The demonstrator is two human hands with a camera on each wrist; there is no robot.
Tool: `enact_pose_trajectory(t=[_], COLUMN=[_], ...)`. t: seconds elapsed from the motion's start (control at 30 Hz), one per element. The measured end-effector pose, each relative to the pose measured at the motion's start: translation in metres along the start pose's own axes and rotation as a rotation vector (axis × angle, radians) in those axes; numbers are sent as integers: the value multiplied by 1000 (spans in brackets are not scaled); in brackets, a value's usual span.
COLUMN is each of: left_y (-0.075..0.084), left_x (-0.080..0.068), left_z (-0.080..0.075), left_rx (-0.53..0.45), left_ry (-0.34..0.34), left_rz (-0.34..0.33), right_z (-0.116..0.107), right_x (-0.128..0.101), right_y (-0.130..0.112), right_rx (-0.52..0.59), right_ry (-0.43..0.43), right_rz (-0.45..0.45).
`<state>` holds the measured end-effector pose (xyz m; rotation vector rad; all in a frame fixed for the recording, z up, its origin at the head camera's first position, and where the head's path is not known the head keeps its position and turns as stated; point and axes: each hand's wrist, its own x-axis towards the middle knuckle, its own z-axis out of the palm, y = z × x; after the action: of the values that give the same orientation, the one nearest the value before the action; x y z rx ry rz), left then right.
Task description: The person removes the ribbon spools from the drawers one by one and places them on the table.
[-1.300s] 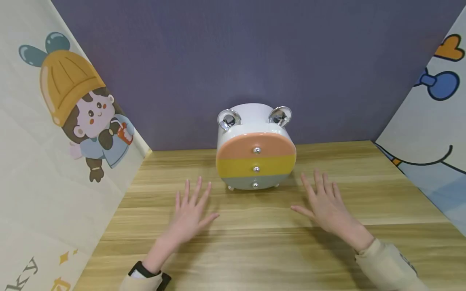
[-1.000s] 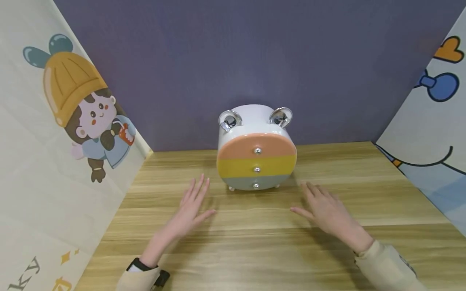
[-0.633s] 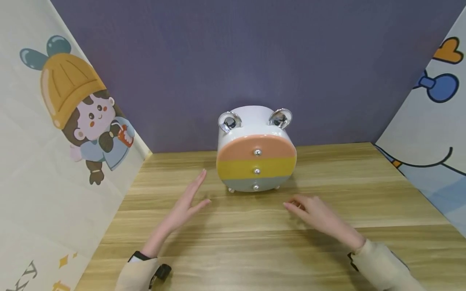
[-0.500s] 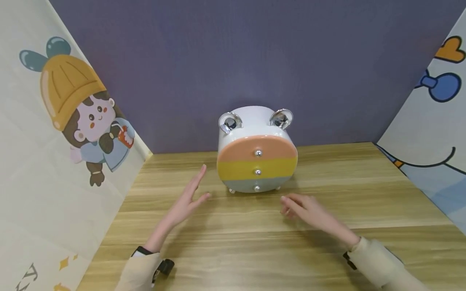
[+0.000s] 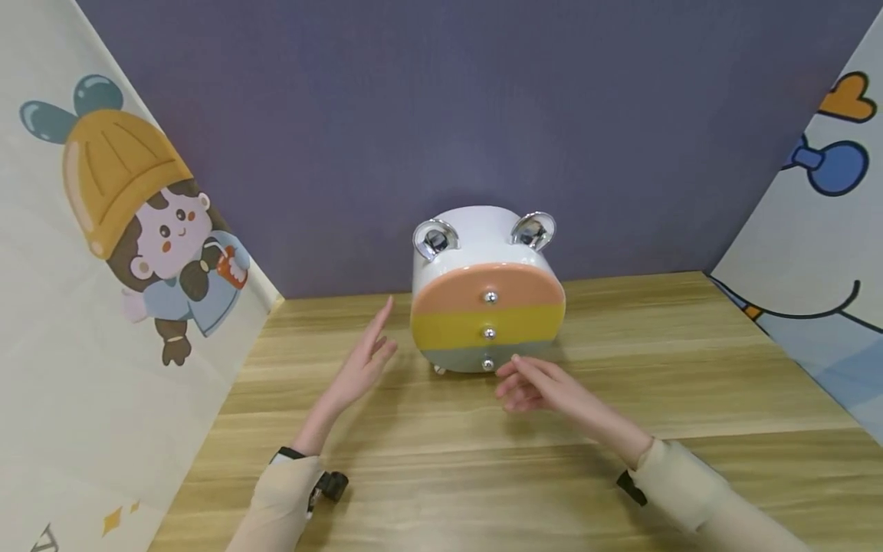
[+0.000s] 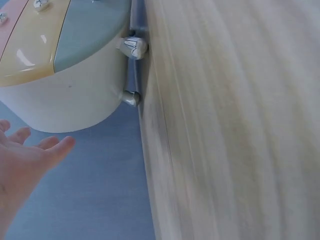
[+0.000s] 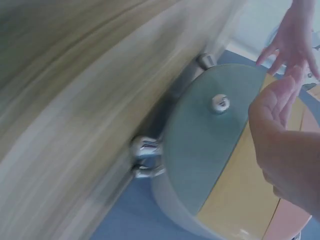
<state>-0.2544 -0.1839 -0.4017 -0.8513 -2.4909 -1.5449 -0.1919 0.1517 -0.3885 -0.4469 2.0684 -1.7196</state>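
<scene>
A small white drawer box (image 5: 483,230) with silver ears stands on the wooden table. Its front has an orange, a yellow and a grey-green drawer, all closed, each with a round silver knob. My left hand (image 5: 357,372) is raised beside the box's left side, fingers extended and holding nothing. In the left wrist view its fingertips (image 6: 62,147) are close to the white side wall. My right hand (image 5: 541,386) hovers before the lower right of the front, fingers loosely bent, thumb near the bottom knob (image 5: 488,365). In the right wrist view nothing is in its grasp.
A dark purple-grey wall (image 5: 345,138) rises right behind the box. White printed panels flank the table (image 5: 441,491), with a cartoon figure (image 5: 172,230) on the left one and blue and orange shapes on the right. Short silver feet (image 7: 145,147) hold the box off the tabletop.
Both hands have moved closer to the box. The left has turned from palm down to edge-on along its side; the right has swung inward and its spread fingers have bent.
</scene>
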Motion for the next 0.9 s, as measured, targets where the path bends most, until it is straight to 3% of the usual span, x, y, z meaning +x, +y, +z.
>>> enact_pose_trajectory(t=[0.23,0.4,0.63,0.9], left_y=[-2,1,4,10], left_x=[17,34,59,71], left_z=[5,2,-6,-9], left_rx=[31,26,-19,-25], left_ry=[27,50,76,56], left_rz=[24,49,53,7], right_z=[7,11,14,13], right_x=[12,21,30,37], right_y=[-14,-25,-35,-42], right_rx=[114,225,237,292], right_ry=[13,-8,3,24], right_rz=[37,14,11,21])
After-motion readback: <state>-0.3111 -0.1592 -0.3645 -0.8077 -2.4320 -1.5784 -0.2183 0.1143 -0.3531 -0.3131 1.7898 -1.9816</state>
